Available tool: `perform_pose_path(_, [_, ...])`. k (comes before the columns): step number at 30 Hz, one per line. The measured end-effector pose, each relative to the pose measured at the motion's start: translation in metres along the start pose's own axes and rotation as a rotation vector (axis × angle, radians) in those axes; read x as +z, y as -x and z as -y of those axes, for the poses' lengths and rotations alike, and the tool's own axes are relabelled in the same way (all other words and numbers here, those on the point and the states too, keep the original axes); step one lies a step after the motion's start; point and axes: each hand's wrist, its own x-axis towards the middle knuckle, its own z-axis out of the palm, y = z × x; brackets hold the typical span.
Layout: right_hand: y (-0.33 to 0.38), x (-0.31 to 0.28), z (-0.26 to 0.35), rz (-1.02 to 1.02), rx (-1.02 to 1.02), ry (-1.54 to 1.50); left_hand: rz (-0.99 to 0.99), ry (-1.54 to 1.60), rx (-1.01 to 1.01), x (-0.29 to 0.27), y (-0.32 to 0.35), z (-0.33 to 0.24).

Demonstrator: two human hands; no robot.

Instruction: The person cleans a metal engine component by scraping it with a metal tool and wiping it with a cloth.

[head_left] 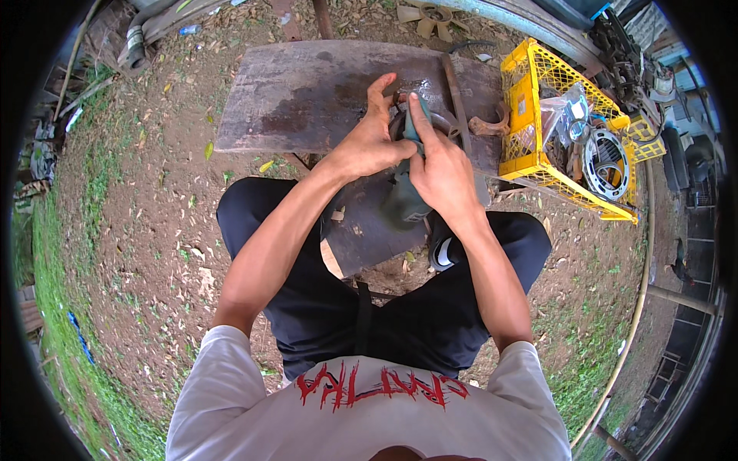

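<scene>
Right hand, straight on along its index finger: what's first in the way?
Besides the green tool it already touches, the right hand would likely meet only the wooden board, just past the fingertip. Depth is unclear; it may pass above.

Counting two hands [446, 178], two bare forearms [269, 246], two white sleeves [219, 378], one green tool [404, 203], one surface [261, 81], one large yellow crate [525, 110], one bladed fan [433, 17], one visible shoe [443, 254].
</scene>
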Motion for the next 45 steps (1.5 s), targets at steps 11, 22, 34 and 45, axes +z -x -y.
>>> perform_pose_path(11, [0.011, 0.014, -0.008, -0.037, -0.032, -0.201, -0.15, 0.467, -0.223, 0.006, 0.0, -0.024])
perform_pose_path(22, [-0.005, -0.027, -0.035, -0.487, -0.067, 0.028, -0.232, 0.374, -0.186, 0.004, -0.007, -0.029])
perform_pose_path(34, [-0.016, 0.005, -0.033, -0.262, 0.211, -0.296, 0.027, -0.144, 0.252, 0.013, 0.0, -0.017])
perform_pose_path(45, [-0.013, 0.005, -0.042, 0.115, 0.484, -0.966, -0.175, 0.058, -0.188, -0.002, -0.01, -0.021])
